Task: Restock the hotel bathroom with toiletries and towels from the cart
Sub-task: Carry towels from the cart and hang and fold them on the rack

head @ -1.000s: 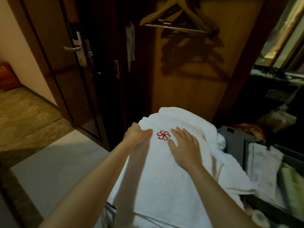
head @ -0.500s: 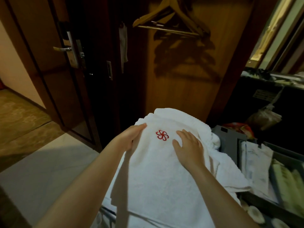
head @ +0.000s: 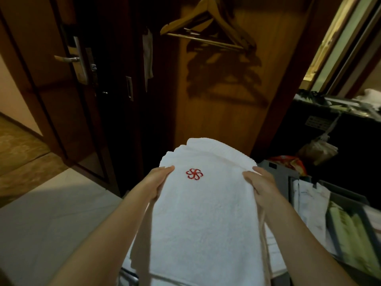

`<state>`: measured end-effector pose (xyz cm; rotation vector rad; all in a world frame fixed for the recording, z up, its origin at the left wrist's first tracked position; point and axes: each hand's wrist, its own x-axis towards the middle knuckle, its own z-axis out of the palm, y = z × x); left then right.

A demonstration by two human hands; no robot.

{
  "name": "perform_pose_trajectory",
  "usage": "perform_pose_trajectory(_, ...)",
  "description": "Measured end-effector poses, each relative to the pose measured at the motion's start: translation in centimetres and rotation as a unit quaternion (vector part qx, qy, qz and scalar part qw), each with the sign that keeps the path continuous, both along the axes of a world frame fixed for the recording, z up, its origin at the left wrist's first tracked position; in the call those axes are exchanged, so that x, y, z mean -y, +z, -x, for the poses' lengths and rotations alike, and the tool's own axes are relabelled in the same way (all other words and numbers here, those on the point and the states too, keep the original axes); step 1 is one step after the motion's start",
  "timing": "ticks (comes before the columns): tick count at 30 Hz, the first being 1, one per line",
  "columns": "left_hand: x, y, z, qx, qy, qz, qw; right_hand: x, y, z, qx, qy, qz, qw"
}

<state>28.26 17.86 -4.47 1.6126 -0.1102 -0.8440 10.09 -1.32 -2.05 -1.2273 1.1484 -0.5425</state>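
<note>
Folded white towel [head: 206,219] with red emblem, gripped at both edges.

Both of your arms show bare from the lower edge of the view to the wrist: the left forearm [head: 115,230] and the right forearm [head: 292,234] are slim and smooth, lit warm and dim. Your left hand [head: 157,181] and right hand [head: 260,183] are bare as well, with slender fingers [head: 250,174]; nails are too dim to make out.

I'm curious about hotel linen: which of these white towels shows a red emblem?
The top towel, held at both side edges by the left hand and right hand, bears the red emblem; the towels beneath show only plain white.
</note>
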Motion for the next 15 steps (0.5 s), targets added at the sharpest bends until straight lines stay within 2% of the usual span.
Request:
perform_pose_trajectory(5, -0.9, 0.4, 0.2, -0.022, -0.042, -0.002, 0.999, -1.1, 0.0, 0.7, 0.146, -0.008, -0.14, 0.979)
perform_pose_trajectory(9, -1.7, 1.3, 0.2, -0.062, -0.074, 0.029, 0.995, -2.7, 0.6, 1.0, 0.145, -0.02, -0.166, 0.975)
perform_pose_trajectory(15, -2.2, 3.6, 1.3, -0.062, -0.024, 0.092, 0.994, -2.9, 2.0, 2.2, 0.142, 0.07, -0.142, 0.977)
